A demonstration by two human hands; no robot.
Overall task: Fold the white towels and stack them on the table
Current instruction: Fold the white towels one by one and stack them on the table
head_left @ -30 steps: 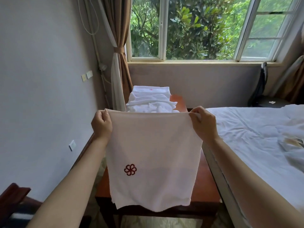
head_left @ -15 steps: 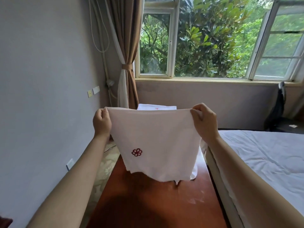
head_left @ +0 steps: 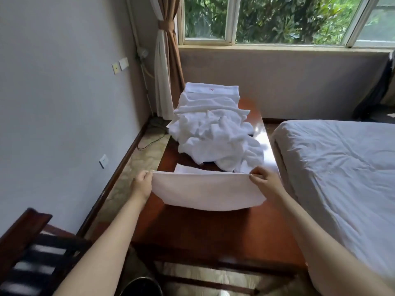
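We hold a white towel (head_left: 208, 192) low over the tabletop (head_left: 213, 231) — our left hand (head_left: 142, 184) pinches one top corner, our right hand (head_left: 264, 180) the other. Behind it sits a messy towel pile (head_left: 215, 133), with folded towels (head_left: 211, 91) at the far end — the bed (head_left: 333, 167) is beside us.

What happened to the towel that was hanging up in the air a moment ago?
The left hand and right hand brought the towel down. It hung in the air before, and now it sags low over the table. Its red flower no longer shows. Both hands still pinch its top corners. The crumpled towel pile and the folded towel behind it stayed put.
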